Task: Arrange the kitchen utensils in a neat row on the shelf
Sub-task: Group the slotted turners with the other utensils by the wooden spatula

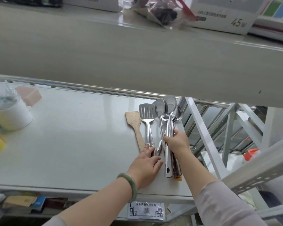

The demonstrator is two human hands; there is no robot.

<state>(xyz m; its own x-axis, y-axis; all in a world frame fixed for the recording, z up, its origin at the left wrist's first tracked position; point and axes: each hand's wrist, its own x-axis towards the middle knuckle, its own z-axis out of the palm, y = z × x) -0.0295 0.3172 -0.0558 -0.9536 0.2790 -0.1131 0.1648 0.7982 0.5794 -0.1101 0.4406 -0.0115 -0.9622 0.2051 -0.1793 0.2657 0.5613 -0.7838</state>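
A pale grey metal shelf point(72, 136) runs under a higher board in a storeroom. At its right end lie a flat wooden spatula point(134, 126) and a slotted steel turner point(147, 121), long axes running 6 to 12 o'clock. The left hand point(145, 167) rests flat on the turner's handle, grip unclosed. At its 2 o'clock, the right hand point(176, 141) clasps a bundle of steel ladles point(167, 128), parallel, ready to spread rightward.

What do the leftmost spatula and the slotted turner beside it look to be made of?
The leftmost spatula looks like wood: matte tan with faint grain and no shine. The slotted turner looks like polished metal, probably stainless steel: silvery with bright reflections along its handle. Its lower handle is covered by the left hand.
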